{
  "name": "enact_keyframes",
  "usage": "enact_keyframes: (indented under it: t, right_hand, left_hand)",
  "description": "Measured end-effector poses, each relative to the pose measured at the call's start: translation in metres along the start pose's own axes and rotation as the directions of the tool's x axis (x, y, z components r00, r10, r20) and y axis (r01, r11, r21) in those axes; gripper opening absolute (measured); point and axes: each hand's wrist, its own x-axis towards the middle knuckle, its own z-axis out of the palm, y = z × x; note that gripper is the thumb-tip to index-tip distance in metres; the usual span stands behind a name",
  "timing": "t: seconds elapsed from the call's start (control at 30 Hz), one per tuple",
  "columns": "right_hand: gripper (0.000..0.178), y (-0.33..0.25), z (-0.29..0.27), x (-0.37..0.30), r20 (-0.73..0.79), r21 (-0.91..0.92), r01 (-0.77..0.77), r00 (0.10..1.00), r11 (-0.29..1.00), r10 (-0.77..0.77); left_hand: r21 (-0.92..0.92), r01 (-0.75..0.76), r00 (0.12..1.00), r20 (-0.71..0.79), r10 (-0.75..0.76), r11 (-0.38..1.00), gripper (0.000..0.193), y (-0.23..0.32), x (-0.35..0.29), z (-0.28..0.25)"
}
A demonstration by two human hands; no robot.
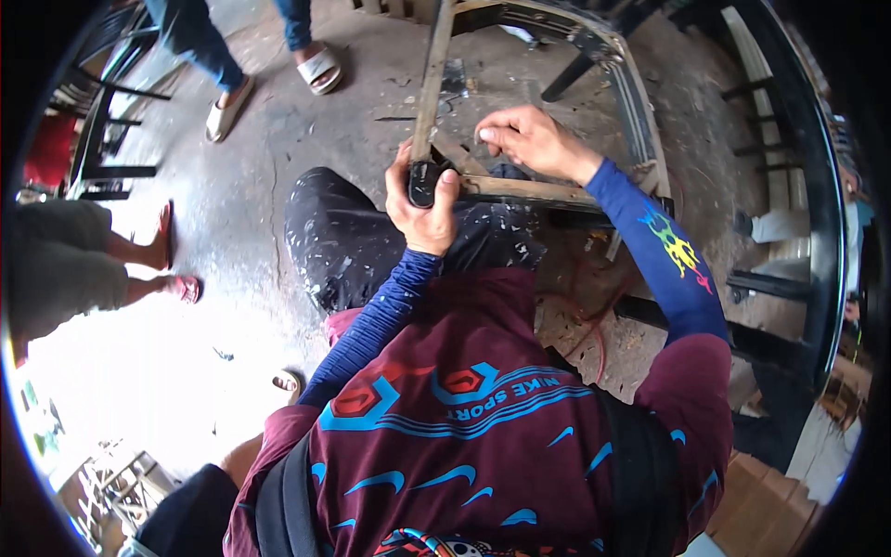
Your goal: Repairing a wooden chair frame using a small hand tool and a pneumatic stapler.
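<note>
Item: wooden frame, black and bare wood, at the person's knees, above paint-flecked dark trousers.
Left hand: clamped round the frame's black end, thumb along its right side.
Right hand: raised over the frame's near rail, fingers bent (whether they pinch anything, cannot tell).
Surroundings: grey floor, stained; red cable, lower right of the frame; pale sandal on a bystander's foot, upper left.

We see a stained, cracked concrete floor, a glaring patch of light near left, black slatted furniture at right, and a cardboard box near right.
</note>
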Motion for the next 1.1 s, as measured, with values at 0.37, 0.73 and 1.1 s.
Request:
enact_keyframes:
  t: [0.37, 0.73, 1.1]
  right_hand:
    - [0.023, 0.0, 0.026, -0.003, -0.034, 0.204, -0.083, 0.995, 0.976, 0.092]
    - [0.03, 0.017, 0.019, -0.004, -0.037, 0.079, -0.019, 0.999, 0.997, 0.022]
    - [0.024, 0.005, 0.034, 0.032, 0.031, 0.15, 0.212, 0.975, 0.966, -0.218]
  left_hand:
    - [0.016, 0.012, 0.999, 0.037, -0.013, 1.0, 0.066, 0.013, -0.004, -0.009]
    - [0.026, 0.025, 0.999, 0.022, -0.026, 0.999, 0.063, 0.01, -0.008, -0.003]
    - [0.001, 0.064, 0.997, -0.05, -0.064, 0.998, 0.063, 0.008, 0.002, -0.03]
